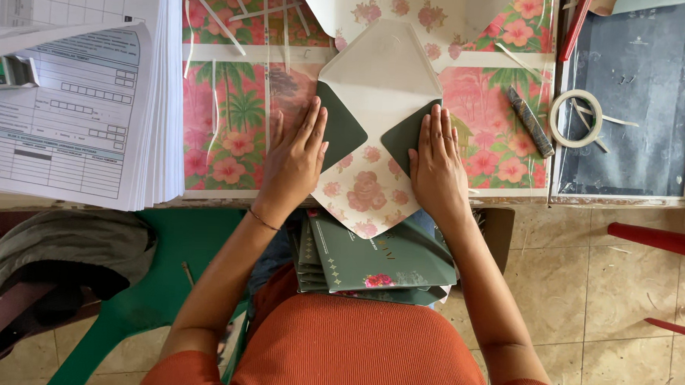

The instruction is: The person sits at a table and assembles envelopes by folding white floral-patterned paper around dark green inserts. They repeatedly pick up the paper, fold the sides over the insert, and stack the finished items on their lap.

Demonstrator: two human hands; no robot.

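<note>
Left hand: the left hand [298,157] lies flat, fingers stretched and together, pressing the envelope's left green flap; it grips nothing.
Right hand: the right hand [437,164] lies flat the same way on the right green flap, holding nothing.
Envelope: the envelope [371,125] lies open between and under both hands on the worktop [238,128], cream top flap pointing away, rose-printed bottom flap hanging toward the person.
Cards: a stack of green cards [378,262] rests on the lap, just below the wrists.
Paper strips: white strips [216,17] lie beyond the left hand.
Forms: a pile of forms [72,99] sits well left of the left hand.
Tape: a tape roll [576,119] sits right of the right hand, a dark stick [531,122] nearer.
</note>
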